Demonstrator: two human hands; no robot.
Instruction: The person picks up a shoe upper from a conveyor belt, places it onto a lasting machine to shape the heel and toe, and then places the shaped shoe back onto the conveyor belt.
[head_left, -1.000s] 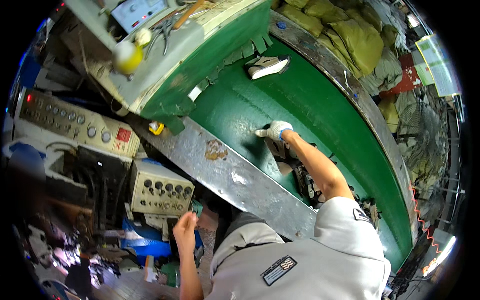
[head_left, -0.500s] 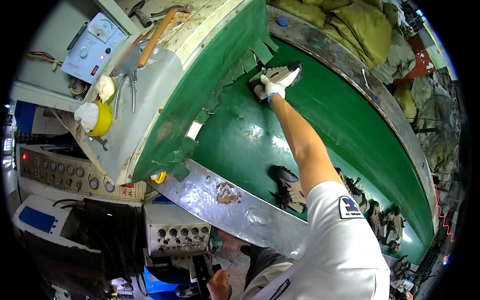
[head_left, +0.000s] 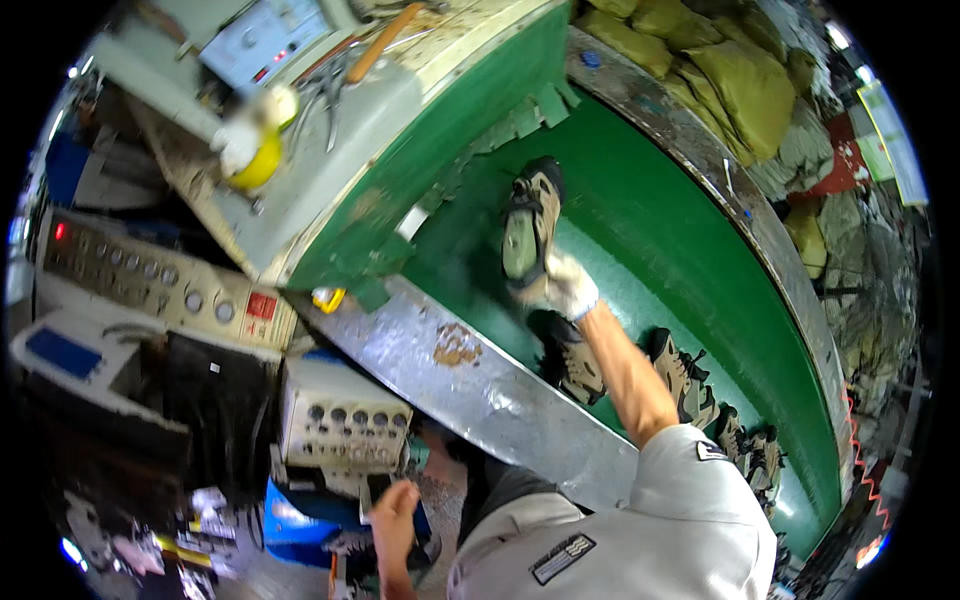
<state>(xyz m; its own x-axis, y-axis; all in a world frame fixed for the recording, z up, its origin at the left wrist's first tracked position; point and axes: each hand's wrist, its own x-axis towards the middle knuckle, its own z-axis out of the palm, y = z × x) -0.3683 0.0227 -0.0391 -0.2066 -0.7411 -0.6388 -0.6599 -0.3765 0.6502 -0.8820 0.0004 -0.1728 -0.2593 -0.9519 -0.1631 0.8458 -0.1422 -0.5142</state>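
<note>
My right hand, in a white glove, grips a beige-and-black shoe by its heel end. The shoe is raised over the green belt, its opening toward me and its toe pointing away. Just below that hand, another shoe of the same kind lies on the belt by the metal edge. Bare and low in the view, my left hand hangs beside the control box with its fingers curled in; I see nothing in it.
More shoes lie along the belt to the right. A metal ledge borders the near side. At the upper left, pliers and an orange-handled tool rest on the machine top. Yellowish sacks are piled beyond the far rim.
My right hand has drawn the shoe nearer along the belt from the flap curtain, and it is now raised and turned. My left hand has risen slightly and shifted left.
</note>
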